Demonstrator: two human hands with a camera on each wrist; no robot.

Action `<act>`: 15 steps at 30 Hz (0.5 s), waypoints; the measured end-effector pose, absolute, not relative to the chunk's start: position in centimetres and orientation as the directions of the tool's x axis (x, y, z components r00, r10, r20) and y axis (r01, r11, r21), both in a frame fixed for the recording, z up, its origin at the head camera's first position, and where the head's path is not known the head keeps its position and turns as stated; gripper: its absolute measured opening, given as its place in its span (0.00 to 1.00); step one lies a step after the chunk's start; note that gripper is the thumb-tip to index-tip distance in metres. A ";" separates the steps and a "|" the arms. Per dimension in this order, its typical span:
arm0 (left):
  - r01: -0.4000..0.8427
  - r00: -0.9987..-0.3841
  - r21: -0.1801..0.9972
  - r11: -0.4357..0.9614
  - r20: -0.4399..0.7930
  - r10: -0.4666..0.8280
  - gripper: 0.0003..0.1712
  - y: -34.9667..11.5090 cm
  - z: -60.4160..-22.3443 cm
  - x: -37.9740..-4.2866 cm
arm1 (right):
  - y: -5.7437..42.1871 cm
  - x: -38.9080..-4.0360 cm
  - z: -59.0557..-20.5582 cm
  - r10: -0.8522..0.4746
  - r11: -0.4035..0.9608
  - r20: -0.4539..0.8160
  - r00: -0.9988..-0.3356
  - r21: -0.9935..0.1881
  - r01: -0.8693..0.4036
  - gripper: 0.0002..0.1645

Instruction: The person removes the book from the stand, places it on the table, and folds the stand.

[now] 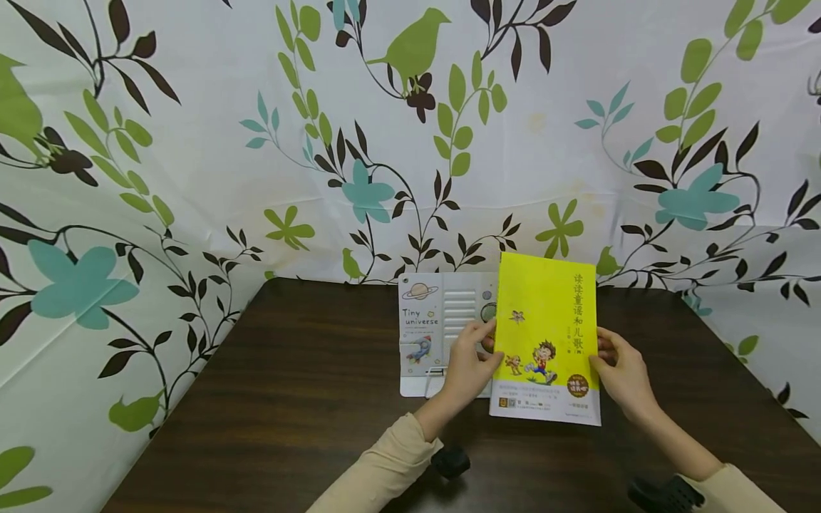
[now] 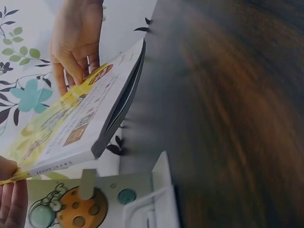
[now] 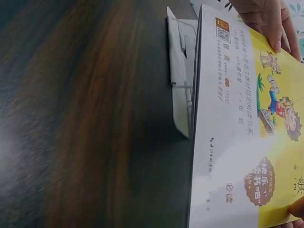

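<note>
A yellow paperback book [image 1: 545, 313] with a white band along its bottom is held up, cover toward the head camera. My left hand [image 1: 471, 363] pinches its left edge, thumb on the cover and fingers behind. On the opposite edge, my right hand [image 1: 623, 374] grips it the same way. Behind the book's left side stands a white book stand [image 1: 420, 345] printed with a planet, a rocket and "Tiny universe"; the book hides its right part. In the left wrist view the book's bottom page edges [image 2: 124, 97] face the camera, slightly parted.
The stand rests on a dark wooden table [image 1: 288, 399], near its back edge. A white cloth [image 1: 212, 142] with leaves, birds and flowers hangs behind and beside the table. Black wrist devices [image 1: 451, 463] sit under both forearms.
</note>
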State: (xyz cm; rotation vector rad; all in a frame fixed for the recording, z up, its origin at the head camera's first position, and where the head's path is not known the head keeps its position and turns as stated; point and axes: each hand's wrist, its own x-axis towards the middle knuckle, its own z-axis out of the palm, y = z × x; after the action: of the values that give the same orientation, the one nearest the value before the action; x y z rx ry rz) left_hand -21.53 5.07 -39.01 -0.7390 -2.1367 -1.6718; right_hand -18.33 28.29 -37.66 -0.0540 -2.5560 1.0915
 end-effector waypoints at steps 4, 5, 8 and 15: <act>0.570 -0.819 0.800 0.186 0.535 0.209 0.30 5.8 -39.6 -21.3 | 29.0 -17.8 -38.2 0.185 0.710 0.295 -0.937 -0.700 -0.080 0.27; 0.565 -0.822 0.803 0.192 0.528 0.213 0.30 6.0 -39.7 -21.2 | 29.2 -17.7 -38.4 0.188 0.710 0.292 -0.938 -0.700 -0.076 0.27; 0.554 -0.828 0.808 0.201 0.511 0.229 0.29 6.5 -40.2 -21.1 | 30.2 -17.7 -39.4 0.201 0.695 0.271 -0.941 -0.717 -0.058 0.27; 0.550 -0.829 0.807 0.214 0.499 0.252 0.30 7.5 -40.6 -21.3 | 34.5 -19.9 -44.6 0.197 0.708 0.269 -0.943 -0.704 -0.053 0.29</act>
State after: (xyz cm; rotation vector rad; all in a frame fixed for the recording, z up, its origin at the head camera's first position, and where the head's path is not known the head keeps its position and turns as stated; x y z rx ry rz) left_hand -21.35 7.52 -40.56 -0.7588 -2.2306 -1.6554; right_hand -19.89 34.52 -44.63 -0.1131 -2.5922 1.0831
